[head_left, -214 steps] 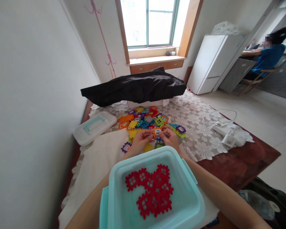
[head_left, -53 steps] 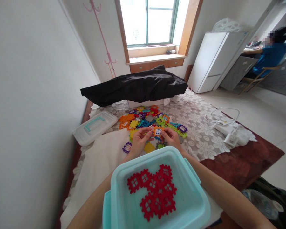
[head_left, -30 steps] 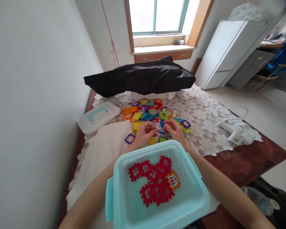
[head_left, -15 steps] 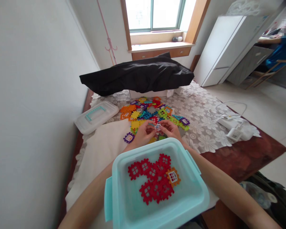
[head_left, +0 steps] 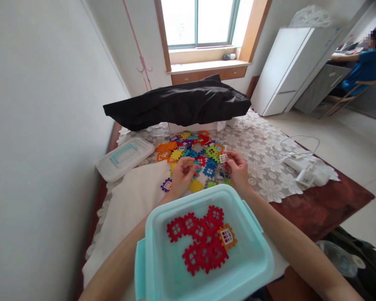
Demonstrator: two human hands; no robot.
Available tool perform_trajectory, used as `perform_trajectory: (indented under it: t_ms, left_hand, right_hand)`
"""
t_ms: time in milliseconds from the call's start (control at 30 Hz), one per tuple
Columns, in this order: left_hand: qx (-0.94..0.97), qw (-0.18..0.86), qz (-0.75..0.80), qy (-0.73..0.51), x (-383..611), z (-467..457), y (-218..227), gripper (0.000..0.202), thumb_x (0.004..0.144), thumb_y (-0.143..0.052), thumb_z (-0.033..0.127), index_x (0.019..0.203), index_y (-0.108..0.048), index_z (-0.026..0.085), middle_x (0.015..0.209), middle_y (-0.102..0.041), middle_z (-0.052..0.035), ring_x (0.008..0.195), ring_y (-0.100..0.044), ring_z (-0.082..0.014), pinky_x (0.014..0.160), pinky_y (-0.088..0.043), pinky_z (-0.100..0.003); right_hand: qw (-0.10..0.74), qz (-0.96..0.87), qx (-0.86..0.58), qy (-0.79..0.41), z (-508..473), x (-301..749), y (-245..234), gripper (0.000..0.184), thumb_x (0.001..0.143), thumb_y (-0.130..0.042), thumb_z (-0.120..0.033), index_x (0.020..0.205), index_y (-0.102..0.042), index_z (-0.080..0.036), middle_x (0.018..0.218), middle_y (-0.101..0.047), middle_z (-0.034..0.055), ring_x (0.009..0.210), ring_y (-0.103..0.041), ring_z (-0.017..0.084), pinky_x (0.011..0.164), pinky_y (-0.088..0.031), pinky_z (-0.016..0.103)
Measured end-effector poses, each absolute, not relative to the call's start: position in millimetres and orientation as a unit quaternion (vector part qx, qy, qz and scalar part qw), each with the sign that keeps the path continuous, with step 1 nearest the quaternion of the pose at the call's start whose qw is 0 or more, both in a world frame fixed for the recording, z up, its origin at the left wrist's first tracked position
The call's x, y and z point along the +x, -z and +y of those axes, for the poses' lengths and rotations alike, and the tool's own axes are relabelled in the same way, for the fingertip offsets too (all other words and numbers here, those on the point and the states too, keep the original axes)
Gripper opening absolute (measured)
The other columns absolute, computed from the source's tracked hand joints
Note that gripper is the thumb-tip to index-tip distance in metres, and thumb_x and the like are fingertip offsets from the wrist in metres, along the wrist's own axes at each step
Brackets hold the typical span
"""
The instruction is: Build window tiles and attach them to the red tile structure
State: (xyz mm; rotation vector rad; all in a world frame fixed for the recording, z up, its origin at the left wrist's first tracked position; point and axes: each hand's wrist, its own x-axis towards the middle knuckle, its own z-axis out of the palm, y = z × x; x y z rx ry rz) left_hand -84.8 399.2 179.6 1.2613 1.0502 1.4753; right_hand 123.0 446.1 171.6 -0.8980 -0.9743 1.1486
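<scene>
Right hand [head_left: 238, 169] is at 1 o'clock from the teal box [head_left: 163, 267], thumb and forefinger pinched on a small white window insert [head_left: 222, 158] and holding it just above the table. The other fingers are loosely curled.

Left hand [head_left: 181, 173] is at 11 o'clock from the box, fingers curled in and closed on a teal tile [head_left: 196, 165]. The tile is mostly hidden, with only an edge showing at the fingertips. The hands are near each other but apart; insert and teal tile do not touch.

The box is at 6 o'clock in the view, nearest the camera, between the forearms. Inside it are joined red tiles [head_left: 200, 242] lying flat, with an orange tile [head_left: 227, 236] with a white window at their 3 o'clock edge, touching them.

The tile pile [head_left: 191, 148], mixed colours, is at 12 o'clock from the hands on the lace cloth [head_left: 263, 159]. A purple tile [head_left: 166, 184] lies just beside the left wrist at 9 o'clock.

- Clear lid [head_left: 125, 158] with a teal handle: 10 o'clock from the pile.
- Black bag [head_left: 178, 106]: 12 o'clock, past the pile.
- White charger [head_left: 302, 173] with cable: 3 o'clock from the right hand, well apart.
- Fridge [head_left: 285, 71]: 1 o'clock.
- Seated person [head_left: 363, 69] in blue: 2 o'clock, far off.
</scene>
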Motion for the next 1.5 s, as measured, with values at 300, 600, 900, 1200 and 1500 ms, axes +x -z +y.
perform_trajectory:
  t_ms: [300,600,900,1200,1500]
  left_hand:
    - [0.476,0.354,0.452,-0.666,-92,405,-181,0.028,0.092,-0.071,0.042,0.107,-0.06,0.021,0.088,-0.073,-0.0018,0.06,-0.066,-0.0116,0.058,-0.055,-0.024]
    - [0.502,0.368,0.458,-0.635,-93,403,-178,0.026,0.093,-0.07,0.043,0.105,-0.062,0.022,0.087,-0.073,-0.0021,0.061,-0.066,-0.0125,0.058,-0.053,-0.024]
    - [0.555,0.369,0.474,-0.575,-93,400,-172,0.026,0.095,-0.066,0.045,0.105,-0.064,0.021,0.089,-0.074,-0.0036,0.064,-0.066,-0.0141,0.062,-0.053,-0.027]
    - [0.603,0.364,0.483,-0.52,-92,398,-171,0.028,0.098,-0.063,0.047,0.104,-0.065,0.02,0.091,-0.075,-0.0055,0.068,-0.066,-0.0155,0.066,-0.053,-0.028]
    - [0.634,0.344,0.489,-0.49,-94,399,-170,0.026,0.1,-0.06,0.044,0.103,-0.066,0.019,0.087,-0.071,-0.0029,0.069,-0.066,-0.0146,0.068,-0.052,-0.028]
  right_hand:
    - [0.664,-0.301,-0.387,-0.564,465,137,-170,0.033,0.072,-0.077,-0.033,0.092,-0.052,-0.025,0.074,-0.059,-0.0054,0.058,-0.057,0.012,0.045,-0.04,0.021]
    - [0.498,-0.663,-0.475,-0.295,464,153,-176,0.017,0.091,-0.052,-0.025,0.085,-0.068,-0.023,0.072,-0.064,-0.0003,0.062,-0.057,0.016,0.061,-0.045,0.028]
    - [0.19,-0.891,-0.382,-0.157,454,167,-185,0.052,0.084,-0.076,-0.037,0.133,-0.066,-0.023,0.13,-0.069,0.0129,0.125,-0.061,0.033,0.112,-0.043,0.048]
    - [0.223,-0.876,-0.354,-0.241,455,167,-177,0.045,0.083,-0.076,-0.018,0.127,-0.069,-0.026,0.123,-0.072,0.0106,0.117,-0.065,0.031,0.105,-0.05,0.046]
    - [0.241,-0.87,-0.349,-0.253,455,171,-183,0.043,0.093,-0.048,-0.007,0.125,-0.071,-0.025,0.122,-0.073,0.0095,0.117,-0.067,0.027,0.107,-0.05,0.046]
